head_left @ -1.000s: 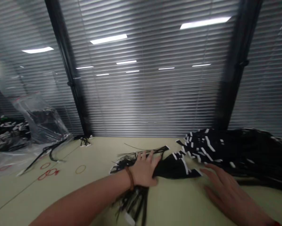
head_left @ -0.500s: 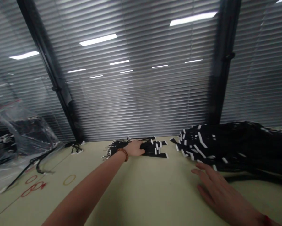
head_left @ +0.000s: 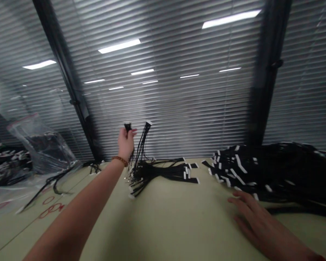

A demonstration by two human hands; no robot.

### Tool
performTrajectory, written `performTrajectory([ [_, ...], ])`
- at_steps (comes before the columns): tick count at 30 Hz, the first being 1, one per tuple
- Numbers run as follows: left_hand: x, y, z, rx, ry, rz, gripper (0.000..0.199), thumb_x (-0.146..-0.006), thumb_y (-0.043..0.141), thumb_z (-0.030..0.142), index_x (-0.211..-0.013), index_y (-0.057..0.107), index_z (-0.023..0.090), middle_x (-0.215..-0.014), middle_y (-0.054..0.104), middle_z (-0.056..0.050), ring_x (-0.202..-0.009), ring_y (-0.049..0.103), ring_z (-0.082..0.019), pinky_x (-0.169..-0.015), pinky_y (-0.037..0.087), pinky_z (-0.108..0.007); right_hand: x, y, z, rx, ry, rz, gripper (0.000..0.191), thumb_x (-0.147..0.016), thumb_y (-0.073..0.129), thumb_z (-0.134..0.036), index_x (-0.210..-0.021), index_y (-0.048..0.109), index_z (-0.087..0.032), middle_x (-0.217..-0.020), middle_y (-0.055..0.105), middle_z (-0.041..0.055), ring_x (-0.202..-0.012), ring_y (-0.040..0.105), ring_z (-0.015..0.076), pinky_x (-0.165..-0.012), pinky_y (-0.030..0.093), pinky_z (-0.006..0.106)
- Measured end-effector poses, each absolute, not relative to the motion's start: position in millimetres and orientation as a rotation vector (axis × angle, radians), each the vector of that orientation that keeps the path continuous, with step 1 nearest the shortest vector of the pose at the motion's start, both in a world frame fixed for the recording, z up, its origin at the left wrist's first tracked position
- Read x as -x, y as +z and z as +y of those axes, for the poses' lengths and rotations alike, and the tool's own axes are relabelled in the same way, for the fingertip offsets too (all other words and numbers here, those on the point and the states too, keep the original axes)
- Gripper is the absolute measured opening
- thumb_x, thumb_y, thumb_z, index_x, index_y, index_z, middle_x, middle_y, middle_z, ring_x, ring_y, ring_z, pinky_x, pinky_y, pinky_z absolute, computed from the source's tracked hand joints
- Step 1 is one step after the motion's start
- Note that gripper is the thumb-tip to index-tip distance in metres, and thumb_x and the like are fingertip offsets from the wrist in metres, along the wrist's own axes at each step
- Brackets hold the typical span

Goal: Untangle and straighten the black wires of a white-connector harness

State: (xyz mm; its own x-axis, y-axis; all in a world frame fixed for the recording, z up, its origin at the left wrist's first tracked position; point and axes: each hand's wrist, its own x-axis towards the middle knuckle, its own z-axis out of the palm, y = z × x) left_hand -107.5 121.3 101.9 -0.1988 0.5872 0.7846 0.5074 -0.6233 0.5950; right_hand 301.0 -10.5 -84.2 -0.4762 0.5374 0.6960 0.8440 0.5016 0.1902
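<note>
Raised at the far side of the table, my left hand [head_left: 126,141] is closed on the end of a black cable harness [head_left: 127,127]. Thin dark wires trail down from it to a bundle of black cables [head_left: 163,169] with white end connectors. Another strand of wires with a white connector [head_left: 149,123] stands up just right of this hand. My right hand [head_left: 257,221] rests low on the right, fingers apart and holding nothing. It is in front of a large pile of black cables [head_left: 277,170] with white connectors; whether the fingertips touch the pile I cannot tell.
A clear plastic bag [head_left: 50,148] stands at the left beside more dark cables [head_left: 9,165]. Loose black leads [head_left: 55,181] and red rubber bands [head_left: 51,209] lie on the pale green tabletop [head_left: 176,221]. Window blinds [head_left: 174,108] rise behind the table's far edge.
My left hand has lifted off the cable bundle, up and to the left, with a harness end in it. Some wires now stand up from the bundle. My right hand stays near the pile.
</note>
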Motion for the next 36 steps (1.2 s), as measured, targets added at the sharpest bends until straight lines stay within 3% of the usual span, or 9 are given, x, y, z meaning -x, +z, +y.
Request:
performTrajectory([
  [8, 107, 147, 51, -1.938, 2.060, 1.198, 0.025, -0.091, 0.048, 0.029, -0.110, 0.052, 0.014, -0.091, 0.062, -0.005, -0.064, 0.060, -0.013, -0.057, 0.052, -0.030, -305, -83, -8, 0.985, -0.596, -2.188, 0.029, -0.082, 0.049, -0.027, -0.109, 0.058, -0.019, -0.114, 0.053, 0.0119, -0.095, 0.059, 0.0266, -0.076, 0.051, 0.043],
  [11, 81, 150, 19, -2.119, 1.961, 1.201, 0.013, -0.088, 0.051, 0.021, -0.100, 0.053, 0.015, -0.081, 0.064, -0.002, -0.068, 0.061, -0.016, -0.064, 0.050, -0.032, -290, -65, -14, 0.897, -0.520, -2.190, 0.027, -0.079, 0.053, -0.023, -0.105, 0.060, -0.023, -0.112, 0.055, 0.0093, -0.096, 0.057, 0.0271, -0.078, 0.049, 0.045],
  [15, 45, 155, -18, -2.346, 1.848, 1.206, 0.007, -0.082, 0.057, 0.015, -0.086, 0.055, 0.019, -0.078, 0.068, -0.001, -0.079, 0.059, -0.020, -0.081, 0.041, -0.038, -239, -2, -21, 0.764, -0.289, -2.120, 0.029, -0.080, 0.054, -0.020, -0.109, 0.056, -0.022, -0.115, 0.050, 0.0094, -0.109, 0.049, 0.0249, -0.091, 0.042, 0.042],
  [19, 15, 160, -36, -2.404, 1.783, 1.027, 0.006, -0.086, 0.051, 0.020, -0.091, 0.050, 0.022, -0.077, 0.065, 0.001, -0.074, 0.061, -0.018, -0.072, 0.045, -0.031, -167, 88, -22, 0.569, 0.101, -1.958, 0.043, -0.083, 0.054, -0.030, -0.122, 0.040, -0.017, -0.126, 0.040, 0.0141, -0.121, 0.036, 0.0240, -0.101, 0.031, 0.044],
  [22, 4, 160, -41, -2.369, 1.848, 0.946, 0.013, -0.091, 0.042, 0.025, -0.104, 0.042, 0.025, -0.098, 0.060, -0.003, -0.091, 0.060, -0.018, -0.078, 0.047, -0.031, -133, 134, -22, 0.390, 0.556, -2.084, 0.031, -0.082, 0.055, -0.039, -0.099, 0.052, -0.014, -0.091, 0.058, 0.0078, -0.083, 0.058, 0.0169, -0.074, 0.050, 0.031],
  [25, 1, 142, -44, -2.379, 1.791, 1.004, 0.022, -0.096, 0.026, 0.026, -0.118, 0.028, 0.025, -0.115, 0.051, -0.009, -0.100, 0.054, -0.018, -0.083, 0.045, -0.033, -140, 151, -21, 0.330, 0.906, -2.001, 0.024, -0.086, 0.049, -0.036, -0.077, 0.050, -0.014, -0.054, 0.039, -0.0040, -0.044, 0.039, 0.0074, -0.043, 0.039, 0.020],
  [28, 1, 97, -43, -2.591, 1.268, 1.032, 0.014, -0.094, 0.037, 0.024, -0.101, 0.048, 0.022, -0.087, 0.059, -0.003, -0.075, 0.057, -0.015, -0.065, 0.047, -0.026, -181, 155, -18, 0.290, 1.039, -1.673, 0.017, -0.086, 0.048, -0.032, -0.081, 0.048, -0.016, -0.053, 0.020, -0.0081, -0.042, 0.016, 0.0053, -0.035, 0.017, 0.015],
  [31, 3, 40, -30, -2.772, 0.599, 0.906, 0.009, -0.076, 0.064, 0.021, -0.070, 0.058, 0.021, -0.068, 0.061, 0.003, -0.065, 0.058, -0.013, -0.061, 0.048, -0.023, -225, 159, -15, 0.245, 1.074, -1.387, 0.017, -0.087, 0.044, -0.028, -0.074, 0.048, -0.017, -0.054, 0.012, -0.0073, -0.044, 0.009, 0.0064, -0.036, 0.011, 0.016],
  [36, 15, -8, 32, -2.746, 0.365, 1.281, 0.016, -0.087, 0.055, 0.027, -0.093, 0.060, 0.014, -0.097, 0.062, -0.006, -0.089, 0.059, -0.021, -0.080, 0.047, -0.043, -257, 166, -18, 0.197, 1.110, -1.147, 0.039, -0.094, 0.019, -0.024, -0.067, 0.046, -0.014, -0.055, 0.011, -0.0067, -0.046, 0.008, 0.0055, -0.040, 0.011, 0.017],
])
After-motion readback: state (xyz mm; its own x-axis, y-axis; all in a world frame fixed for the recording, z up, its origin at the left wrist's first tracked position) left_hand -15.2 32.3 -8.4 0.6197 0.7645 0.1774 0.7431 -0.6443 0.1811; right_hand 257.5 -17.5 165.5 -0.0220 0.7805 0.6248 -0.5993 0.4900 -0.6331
